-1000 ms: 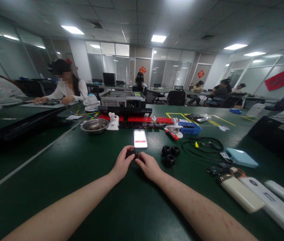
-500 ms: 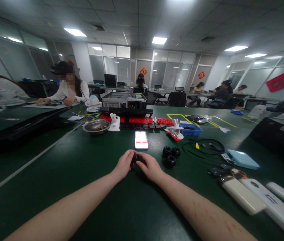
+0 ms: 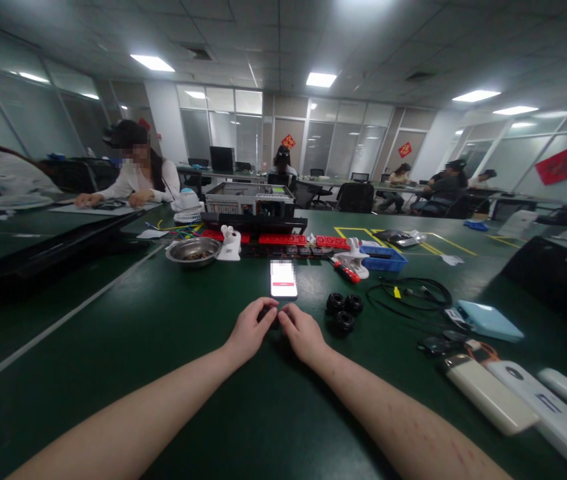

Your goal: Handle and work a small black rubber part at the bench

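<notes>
**Two hands closed over a small dark part on a green bench**

Head view: The left hand (image 3: 251, 330) and the right hand (image 3: 302, 331) met fingertip to fingertip at the middle of the dark green table (image 3: 173, 373), pinched together on a small black round part (image 3: 267, 315) that showed only as a sliver between them. Just beyond the fingers lay a white smartphone with a lit screen (image 3: 283, 279). To the right sat three black rubber rings (image 3: 344, 311), clustered and touching. Farther right lay a coiled black cable (image 3: 408, 292) and a pale blue flat case (image 3: 488, 320). At far left stood a round steel bowl (image 3: 193, 251). Other people worked at far tables.
</notes>
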